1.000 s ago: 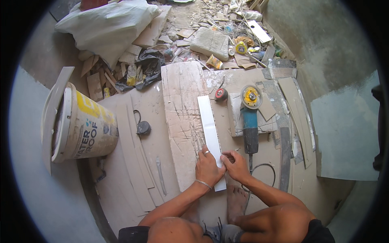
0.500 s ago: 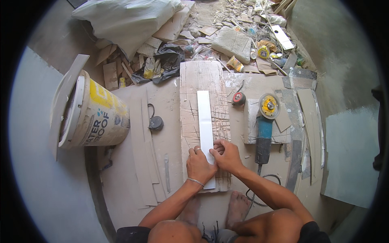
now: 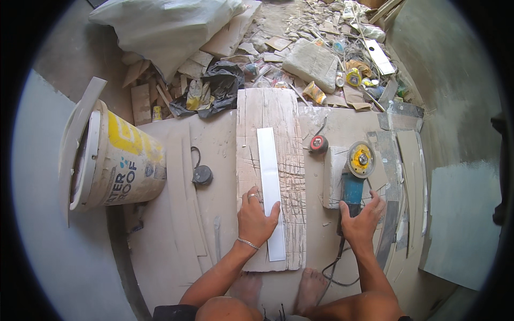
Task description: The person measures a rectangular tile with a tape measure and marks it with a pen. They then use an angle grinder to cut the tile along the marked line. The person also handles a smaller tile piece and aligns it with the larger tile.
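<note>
A narrow white strip (image 3: 272,166), which looks like cut tile, lies lengthwise on a long, scored pale block (image 3: 267,109). My left hand (image 3: 256,220) straddles the strip's lower half, its thumb across the white face and its fingers by the left edge. At the right, an angle grinder (image 3: 352,188) with a toothed disc lies with its front end on a smaller pale slab (image 3: 333,176). Over the grinder's rear body is my right hand (image 3: 361,219), thumb on the left and fingers spread to the right, not closed round it.
A red tape measure (image 3: 318,144) sits right of the block, a dark tape measure (image 3: 202,175) left of it. A bucket (image 3: 136,160) stands at the left. Rubble and a broken slab (image 3: 310,64) cover the far floor. The grinder's cord (image 3: 338,262) loops near my feet.
My right hand has left the white strip and moved right to the grinder, its fingers spreading. My left hand stays at the strip, its thumb now laid over it.
</note>
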Action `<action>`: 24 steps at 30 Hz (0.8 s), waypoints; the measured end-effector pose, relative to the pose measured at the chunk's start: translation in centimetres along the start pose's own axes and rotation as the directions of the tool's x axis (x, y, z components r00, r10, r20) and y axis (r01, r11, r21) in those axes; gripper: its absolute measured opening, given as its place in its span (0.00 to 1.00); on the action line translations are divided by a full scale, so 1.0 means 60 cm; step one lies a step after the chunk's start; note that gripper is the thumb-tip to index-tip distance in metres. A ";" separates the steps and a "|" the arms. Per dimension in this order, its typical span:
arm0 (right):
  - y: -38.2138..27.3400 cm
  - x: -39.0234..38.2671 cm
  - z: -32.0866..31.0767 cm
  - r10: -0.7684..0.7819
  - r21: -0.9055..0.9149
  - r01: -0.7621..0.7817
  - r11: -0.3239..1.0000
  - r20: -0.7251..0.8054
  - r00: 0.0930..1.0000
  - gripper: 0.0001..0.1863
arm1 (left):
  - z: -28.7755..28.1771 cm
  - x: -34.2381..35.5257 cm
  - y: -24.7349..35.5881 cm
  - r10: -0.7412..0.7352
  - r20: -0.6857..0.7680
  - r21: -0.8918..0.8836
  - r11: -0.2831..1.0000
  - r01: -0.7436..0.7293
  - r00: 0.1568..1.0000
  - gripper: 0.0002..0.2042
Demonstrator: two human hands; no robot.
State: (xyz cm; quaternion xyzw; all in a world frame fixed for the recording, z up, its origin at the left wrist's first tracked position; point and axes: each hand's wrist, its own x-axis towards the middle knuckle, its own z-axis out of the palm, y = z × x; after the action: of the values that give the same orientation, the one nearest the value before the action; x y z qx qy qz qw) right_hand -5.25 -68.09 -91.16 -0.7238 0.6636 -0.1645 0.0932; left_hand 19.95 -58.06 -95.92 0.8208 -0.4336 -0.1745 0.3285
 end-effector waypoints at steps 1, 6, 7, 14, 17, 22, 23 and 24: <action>0.009 0.003 0.005 0.121 -0.022 -0.120 0.993 0.075 0.990 0.47 | 0.003 0.012 -0.002 -0.024 0.037 0.000 1.000 0.024 0.999 0.32; 0.018 0.011 0.048 0.204 0.060 -0.219 0.974 0.189 0.961 0.48 | 0.016 0.033 0.003 -0.122 0.138 0.013 0.992 0.122 0.983 0.27; 0.019 0.016 0.049 0.199 0.060 -0.215 0.975 0.200 0.959 0.47 | 0.017 0.030 0.006 -0.105 0.140 0.003 0.994 0.106 0.984 0.27; 0.006 0.035 -0.037 0.227 0.424 -0.423 0.801 0.438 0.870 0.26 | 0.003 -0.001 0.017 -0.153 0.320 -0.011 0.986 0.165 0.935 0.25; -0.034 0.015 -0.127 0.192 0.594 -0.531 0.605 0.539 0.821 0.24 | 0.004 -0.004 0.008 -0.132 0.306 -0.049 0.987 0.154 0.943 0.25; -0.135 0.052 -0.266 -0.089 0.747 -0.342 0.570 0.470 0.878 0.28 | 0.014 -0.028 0.005 -0.062 0.438 -0.087 0.990 0.111 0.897 0.27; -0.151 0.063 -0.285 -0.128 0.755 -0.323 0.570 0.470 0.873 0.29 | 0.013 -0.037 0.012 -0.065 0.462 -0.100 0.987 0.125 0.884 0.27; -0.166 0.073 -0.294 -0.103 0.698 -0.303 0.649 0.476 0.874 0.29 | 0.007 -0.048 0.020 -0.023 0.439 -0.110 0.991 0.079 0.898 0.28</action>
State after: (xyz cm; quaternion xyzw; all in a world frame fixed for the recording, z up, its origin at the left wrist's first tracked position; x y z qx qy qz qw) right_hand -2.09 -69.96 -70.76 -0.5966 0.5306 -0.2366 0.5537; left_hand 17.35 -56.32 -95.41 0.7497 -0.4628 -0.3892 0.2689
